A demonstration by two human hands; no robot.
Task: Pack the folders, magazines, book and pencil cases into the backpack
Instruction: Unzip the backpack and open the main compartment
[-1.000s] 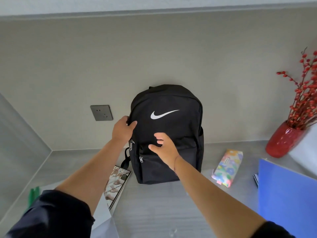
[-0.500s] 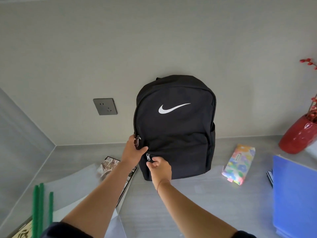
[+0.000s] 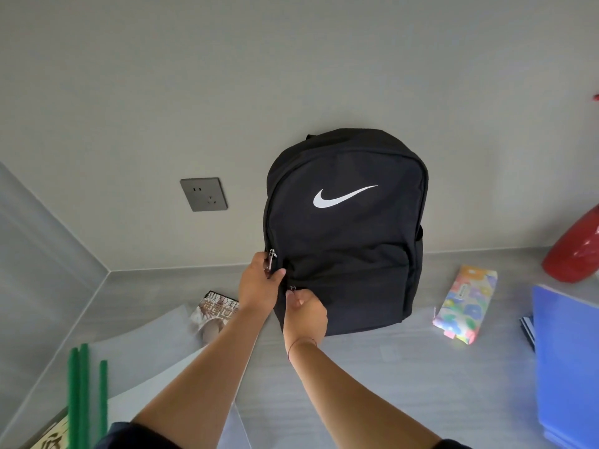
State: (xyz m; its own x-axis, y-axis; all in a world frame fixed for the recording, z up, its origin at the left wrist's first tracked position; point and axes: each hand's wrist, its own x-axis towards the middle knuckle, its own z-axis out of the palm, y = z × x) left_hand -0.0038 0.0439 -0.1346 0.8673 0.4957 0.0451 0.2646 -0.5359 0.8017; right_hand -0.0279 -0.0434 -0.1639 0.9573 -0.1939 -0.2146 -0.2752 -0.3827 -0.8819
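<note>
Two zips matter here, and I have a hand at each. Far left of the grip, green spines (image 3: 83,393) and a clear folder (image 3: 152,348) lie flat on the desk (image 3: 372,384). A magazine (image 3: 215,314) pokes out just beside my left wrist, all of it within reach for loading.

My left hand (image 3: 259,285) is curled round the left edge of the backpack (image 3: 346,234), thumb pressed on the front panel right under the main pull (image 3: 271,257). I judge it is there to brace the bag so the fabric is taut against a tug. Just below and right of it, my right hand (image 3: 306,314) pinches at the pocket pull (image 3: 292,289), fingers bunched tight under it, ready to run the front pocket open.

The backpack stands upright against the wall (image 3: 291,76) directly beyond both hands. It is black and soft, with a white swoosh, and both zips are shut, with nothing packed as far as I can see.

Right of the grip, well apart, a flowery pencil case (image 3: 465,304) lies on the desk, then a blue folder (image 3: 567,361), with a red vase (image 3: 577,254) behind it.
</note>
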